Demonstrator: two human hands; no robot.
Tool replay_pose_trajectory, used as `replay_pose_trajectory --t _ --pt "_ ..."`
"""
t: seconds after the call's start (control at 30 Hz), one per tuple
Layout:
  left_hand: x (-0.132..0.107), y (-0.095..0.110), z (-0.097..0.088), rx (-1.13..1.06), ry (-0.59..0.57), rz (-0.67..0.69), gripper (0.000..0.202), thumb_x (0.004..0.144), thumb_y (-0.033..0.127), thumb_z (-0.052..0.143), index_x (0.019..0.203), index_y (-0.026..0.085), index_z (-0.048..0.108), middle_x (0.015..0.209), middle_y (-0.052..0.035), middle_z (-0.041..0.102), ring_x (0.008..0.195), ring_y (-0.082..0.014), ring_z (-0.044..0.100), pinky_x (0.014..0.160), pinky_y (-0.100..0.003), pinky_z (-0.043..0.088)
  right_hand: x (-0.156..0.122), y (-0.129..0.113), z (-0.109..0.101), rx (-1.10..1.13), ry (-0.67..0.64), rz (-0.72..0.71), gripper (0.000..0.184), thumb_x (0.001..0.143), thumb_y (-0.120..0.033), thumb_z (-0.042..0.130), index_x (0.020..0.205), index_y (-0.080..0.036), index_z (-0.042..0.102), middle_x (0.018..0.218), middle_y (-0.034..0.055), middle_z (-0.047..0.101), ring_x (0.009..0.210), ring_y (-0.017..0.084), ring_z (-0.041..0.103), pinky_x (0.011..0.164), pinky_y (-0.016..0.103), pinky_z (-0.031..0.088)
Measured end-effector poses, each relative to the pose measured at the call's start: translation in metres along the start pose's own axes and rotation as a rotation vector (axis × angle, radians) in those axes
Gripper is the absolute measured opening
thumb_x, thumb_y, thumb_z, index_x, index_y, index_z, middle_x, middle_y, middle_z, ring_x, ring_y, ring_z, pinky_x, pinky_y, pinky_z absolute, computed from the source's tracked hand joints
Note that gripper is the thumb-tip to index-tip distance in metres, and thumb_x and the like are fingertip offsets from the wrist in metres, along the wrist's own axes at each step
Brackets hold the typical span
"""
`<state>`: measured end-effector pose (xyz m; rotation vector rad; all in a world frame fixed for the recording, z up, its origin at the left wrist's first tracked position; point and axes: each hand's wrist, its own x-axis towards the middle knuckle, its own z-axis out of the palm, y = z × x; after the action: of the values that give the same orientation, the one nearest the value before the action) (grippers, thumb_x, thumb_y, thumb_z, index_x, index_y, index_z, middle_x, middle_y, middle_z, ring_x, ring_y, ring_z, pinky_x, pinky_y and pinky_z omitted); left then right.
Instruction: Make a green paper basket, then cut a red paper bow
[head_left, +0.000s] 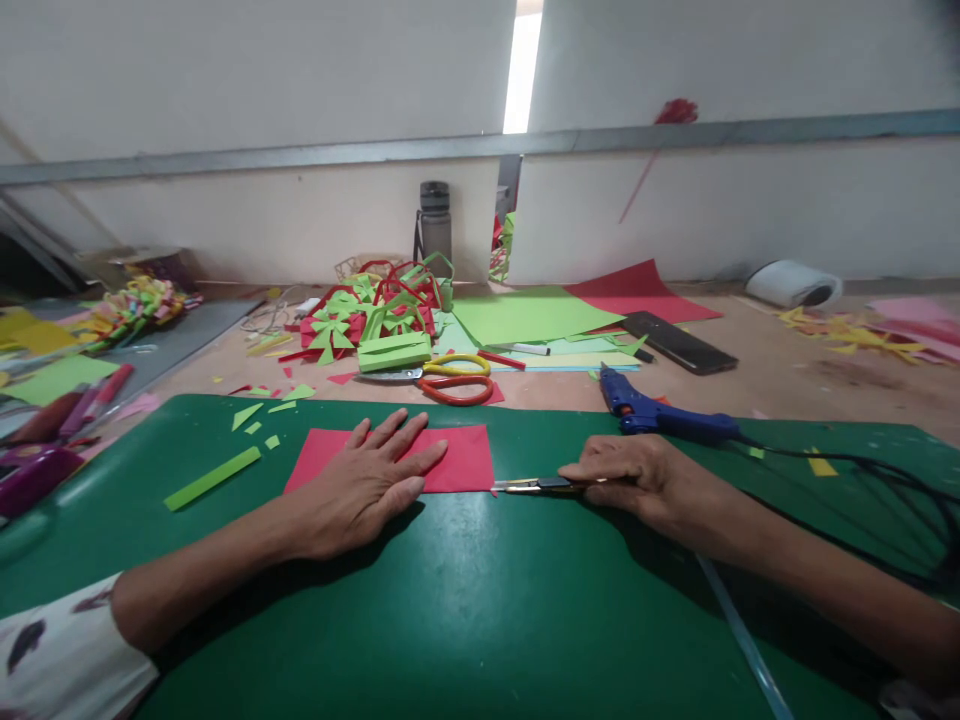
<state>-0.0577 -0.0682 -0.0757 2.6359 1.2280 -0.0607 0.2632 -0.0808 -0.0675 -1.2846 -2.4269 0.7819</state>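
A red paper rectangle (465, 460) lies on the green cutting mat (465, 600). My left hand (364, 480) rests flat across its left and middle part, fingers spread. In my right hand (637, 480) a utility knife (540, 485) is gripped, held low over the mat. Its blade tip points left and meets the lower right corner of the red paper. Just behind the paper lie scissors (457, 390) with one yellow and one orange-red handle. A blue hot glue gun (660, 410) lies beyond my right hand.
Green paper scraps (247, 415) and a green strip (214, 478) lie left of my left hand. Behind are paper baskets (367, 310), green sheets (532, 315), a phone (679, 342) and a bottle (435, 225). A black cable (847, 458) and a clear glue stick (742, 635) lie at right.
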Motion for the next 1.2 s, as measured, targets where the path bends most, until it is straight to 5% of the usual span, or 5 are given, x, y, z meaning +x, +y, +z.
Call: replay_pose_trajectory --t 0.47,1.2 --pt "-0.001 0.001 -0.001 -0.041 -0.002 -0.011 0.045 0.096 0.044 0.016 0.141 0.039 0.015 0.152 0.0004 0.002 0.139 -0.0264 0.000 0.108 -0.058 0.010 0.000 -0.013 0.003 -0.097 -0.001 0.049 0.020 0.084 -0.018 0.050 0.073 -0.019 0.066 0.064 -0.0007 0.051 0.059 0.013 0.049 0.055 0.025 0.033" --pt "-0.002 0.005 -0.003 -0.090 -0.037 -0.059 0.049 0.094 0.051 0.013 0.142 0.038 0.018 0.152 0.0013 -0.001 0.139 -0.0266 -0.004 0.109 -0.056 0.005 -0.005 -0.026 0.014 -0.190 0.044 0.042 0.021 0.086 -0.016 0.047 0.080 -0.019 0.067 0.065 -0.0009 0.049 0.059 0.013 0.048 0.054 0.025 0.032"
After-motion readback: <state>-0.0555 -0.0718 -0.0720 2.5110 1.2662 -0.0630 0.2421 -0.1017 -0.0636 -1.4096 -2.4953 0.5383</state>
